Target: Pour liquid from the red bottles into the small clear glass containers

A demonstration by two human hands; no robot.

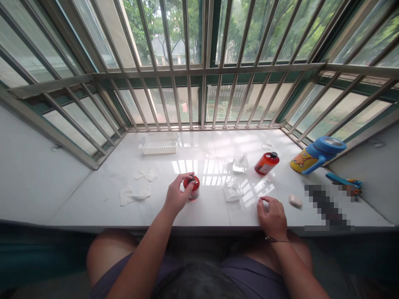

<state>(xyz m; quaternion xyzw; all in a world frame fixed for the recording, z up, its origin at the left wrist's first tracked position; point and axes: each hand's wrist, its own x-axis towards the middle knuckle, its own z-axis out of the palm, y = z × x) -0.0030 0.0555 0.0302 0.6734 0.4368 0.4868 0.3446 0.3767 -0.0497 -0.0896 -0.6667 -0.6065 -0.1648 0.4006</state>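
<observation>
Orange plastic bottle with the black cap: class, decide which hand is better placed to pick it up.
Probably the right hand: it looks empty and lies nearer the orange plastic bottle with the black cap. The left hand is occupied, gripping the top of the small red cylindrical jar.

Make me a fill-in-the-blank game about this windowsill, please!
The left hand covers the top of a jar coloured ____.
The orange bottle has a ____ cap.
The white plastic basket is nearer the ____ hand.
Metal ____ cross the window.

Answers: red, black, left, bars.
</observation>
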